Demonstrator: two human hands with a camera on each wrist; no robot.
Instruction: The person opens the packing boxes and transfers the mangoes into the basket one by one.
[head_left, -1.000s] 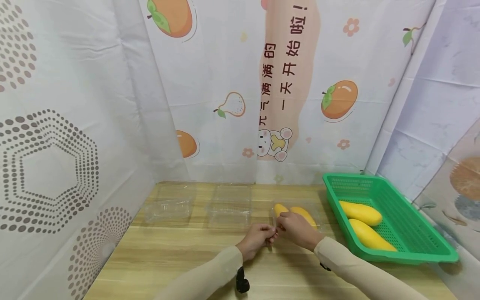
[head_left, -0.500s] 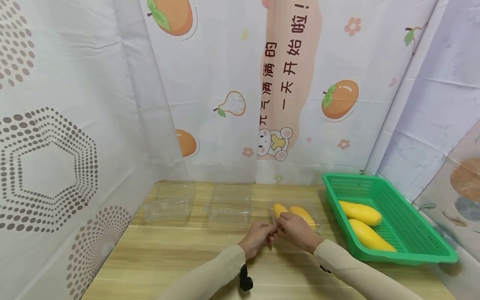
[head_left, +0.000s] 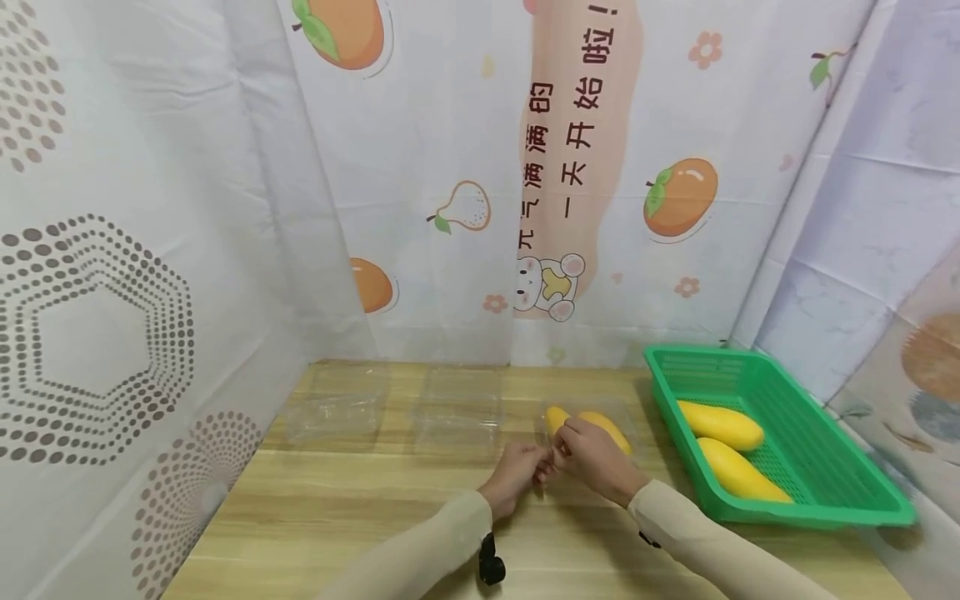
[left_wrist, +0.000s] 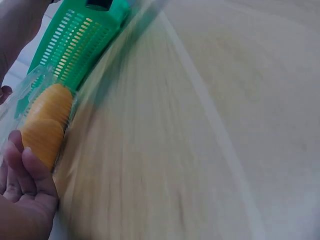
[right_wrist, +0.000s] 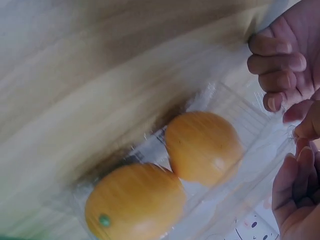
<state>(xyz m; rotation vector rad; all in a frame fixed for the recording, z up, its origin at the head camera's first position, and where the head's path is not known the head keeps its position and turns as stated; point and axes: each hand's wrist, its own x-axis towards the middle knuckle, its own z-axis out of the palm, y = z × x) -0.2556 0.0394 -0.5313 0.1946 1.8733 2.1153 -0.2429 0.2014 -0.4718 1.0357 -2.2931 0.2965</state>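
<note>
Two yellow mangoes (right_wrist: 137, 202) lie side by side in a clear plastic clamshell box (right_wrist: 235, 107), which stands on the table left of the green basket. At the box's near left corner in the head view, my left hand (head_left: 516, 479) and right hand (head_left: 596, 461) meet with fingertips together. They pinch the thin plastic edge, as the right wrist view shows. Part of one mango (head_left: 606, 431) is covered by the right hand in the head view. In the left wrist view, curled fingers (left_wrist: 37, 172) lie close against the box beside the mangoes.
A green basket (head_left: 817, 517) with two more mangoes (head_left: 723, 427) stands at the right. Two other clear plastic clamshell boxes, one in the middle (head_left: 459, 417) and one at left (head_left: 333, 417), stand open-lidded on the wooden table (head_left: 322, 500). A patterned curtain (head_left: 450, 125) hangs behind.
Both hands stay together at the box edge, with only slight finger movement. The box and the mangoes keep almost the same place; nothing is let go.
</note>
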